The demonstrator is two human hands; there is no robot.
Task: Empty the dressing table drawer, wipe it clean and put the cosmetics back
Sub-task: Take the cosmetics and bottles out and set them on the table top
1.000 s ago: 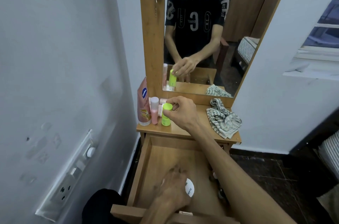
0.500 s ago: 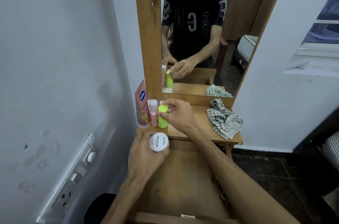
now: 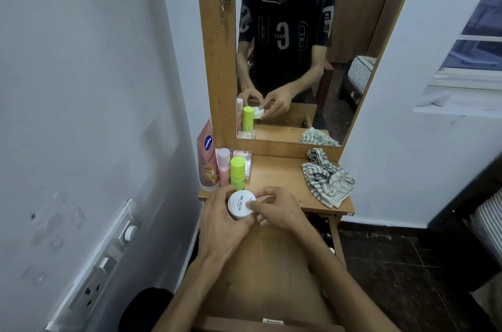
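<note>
Both hands hold a round white jar [image 3: 239,204] with "NAIL POLISH" on its lid, just above the tabletop's front edge. My left hand [image 3: 221,220] wraps its left side and bottom; my right hand [image 3: 277,209] pinches its right rim. Behind it on the dressing table top [image 3: 279,179] stand a green stick [image 3: 237,172], a pink bottle [image 3: 223,166], a peach lotion tube [image 3: 207,157] and a small clear box [image 3: 244,157]. The open wooden drawer [image 3: 274,277] lies below my arms, its inside mostly hidden by them.
A crumpled striped cloth [image 3: 327,179] lies at the right of the tabletop. The mirror [image 3: 298,46] rises behind. A white wall with a switch panel [image 3: 106,263] is close on the left. Dark floor [image 3: 407,277] and a bed edge are on the right.
My left hand lifted the white jar out of the drawer up to the tabletop edge. My right hand let go of the green stick and came back to take the jar's rim.
</note>
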